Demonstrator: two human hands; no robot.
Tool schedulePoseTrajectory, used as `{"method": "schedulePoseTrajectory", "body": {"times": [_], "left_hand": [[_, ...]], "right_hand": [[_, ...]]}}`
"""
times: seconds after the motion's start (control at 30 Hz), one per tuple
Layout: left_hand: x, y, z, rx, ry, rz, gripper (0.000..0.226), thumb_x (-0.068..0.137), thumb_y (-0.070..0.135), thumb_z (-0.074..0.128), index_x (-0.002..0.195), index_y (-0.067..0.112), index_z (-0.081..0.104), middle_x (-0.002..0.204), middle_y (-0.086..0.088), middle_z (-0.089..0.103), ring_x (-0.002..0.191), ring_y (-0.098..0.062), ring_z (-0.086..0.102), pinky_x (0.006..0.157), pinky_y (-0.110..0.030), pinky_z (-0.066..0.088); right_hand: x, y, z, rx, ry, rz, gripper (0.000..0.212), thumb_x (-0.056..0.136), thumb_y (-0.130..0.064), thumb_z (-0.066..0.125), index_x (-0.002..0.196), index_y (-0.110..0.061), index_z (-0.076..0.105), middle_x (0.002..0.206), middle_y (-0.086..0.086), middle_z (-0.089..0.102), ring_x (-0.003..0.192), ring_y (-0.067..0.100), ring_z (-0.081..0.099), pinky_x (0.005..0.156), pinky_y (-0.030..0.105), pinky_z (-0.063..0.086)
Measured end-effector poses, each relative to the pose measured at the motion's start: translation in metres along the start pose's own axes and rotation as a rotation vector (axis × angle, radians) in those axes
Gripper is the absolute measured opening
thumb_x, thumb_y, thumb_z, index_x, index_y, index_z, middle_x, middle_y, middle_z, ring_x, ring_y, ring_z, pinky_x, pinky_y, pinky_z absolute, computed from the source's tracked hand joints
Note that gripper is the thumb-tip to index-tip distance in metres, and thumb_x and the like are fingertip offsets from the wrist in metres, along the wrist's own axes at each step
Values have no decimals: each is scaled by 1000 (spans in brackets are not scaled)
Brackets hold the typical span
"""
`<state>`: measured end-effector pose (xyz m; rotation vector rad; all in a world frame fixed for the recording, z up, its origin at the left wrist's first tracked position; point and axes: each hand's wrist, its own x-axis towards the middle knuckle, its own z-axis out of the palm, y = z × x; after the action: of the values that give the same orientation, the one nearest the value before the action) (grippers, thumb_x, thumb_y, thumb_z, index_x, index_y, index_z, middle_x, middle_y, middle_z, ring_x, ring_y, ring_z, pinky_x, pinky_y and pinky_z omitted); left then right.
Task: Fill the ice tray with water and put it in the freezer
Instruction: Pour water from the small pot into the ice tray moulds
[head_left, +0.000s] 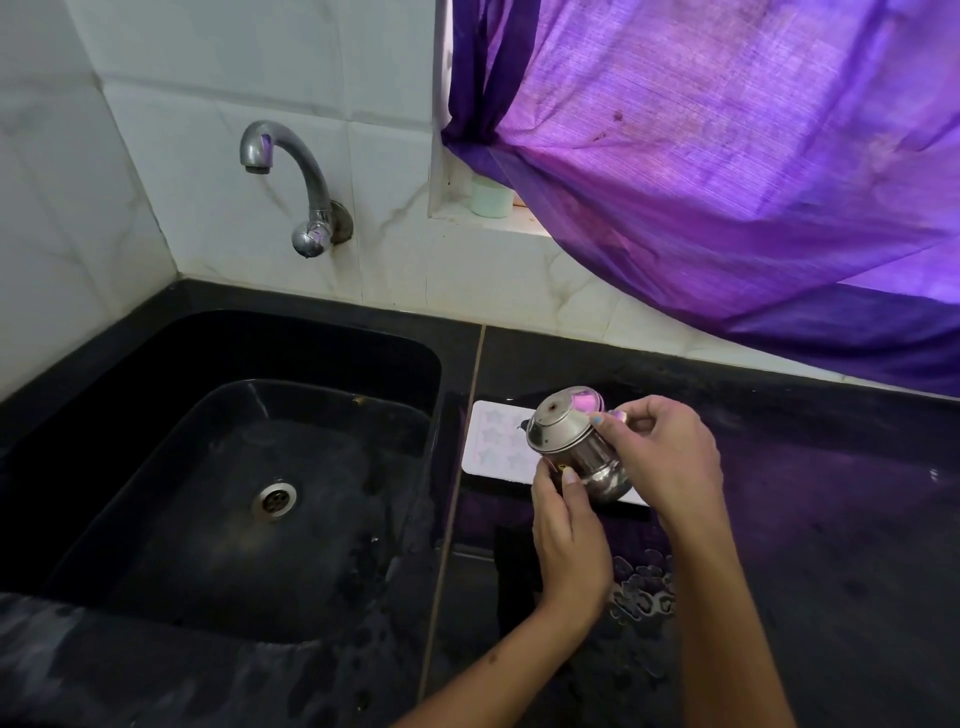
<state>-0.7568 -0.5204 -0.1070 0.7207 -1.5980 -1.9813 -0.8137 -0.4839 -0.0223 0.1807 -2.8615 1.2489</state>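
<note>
One steel pot (574, 452), tipped, sits between two hands: the left hand (569, 540) cups its underside with curled fingers, the right hand (662, 457) pinches its top edge. One white tray (496, 441) lies flat on the counter (805, 519) just beyond both hands, its near-right part hidden behind the pot; star moulds faint, count unclear. One tap (291, 176) and one sink (156, 374) are left of the hands

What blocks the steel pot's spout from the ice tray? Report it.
Nothing visible does. Both the left hand and right hand hold the steel pot tilted directly above the white ice tray on the black counter, with no object between.
</note>
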Motion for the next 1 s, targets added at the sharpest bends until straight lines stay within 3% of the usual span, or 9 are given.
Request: {"method": "schedulePoseTrajectory", "body": {"times": [0.57,0.77,0.9,1.0], "left_hand": [[8,-3,0,-3,2,-40,37,103,28,32,139,22,40,120,15,53,105,11,47,86,-8,35],[6,-3,0,10,15,-32,38,103,27,32,139,20,39,125,11,53,110,5,48,91,-12,36],[7,-5,-1,31,35,-24,39,103,28,32,140,19,40,131,4,54,119,-8,49,104,-31,38],[7,-6,-1,56,52,-10,38,102,29,33,139,21,40,134,4,53,120,-8,48,107,-36,36]], "right_hand": [[0,-3,5,-36,-7,-22,15,85,-41,67,83,-27,62,89,-6,68,89,19,63,79,40,51],[-1,-1,7,-19,-9,-20,15,84,-40,67,78,-29,60,87,-6,68,87,18,63,79,40,52],[1,0,8,20,-20,9,17,82,-40,69,74,-28,60,86,-8,69,88,17,64,80,39,51],[5,6,9,104,-37,35,16,82,-39,70,78,-25,64,84,-6,70,87,19,66,83,43,53]]}}
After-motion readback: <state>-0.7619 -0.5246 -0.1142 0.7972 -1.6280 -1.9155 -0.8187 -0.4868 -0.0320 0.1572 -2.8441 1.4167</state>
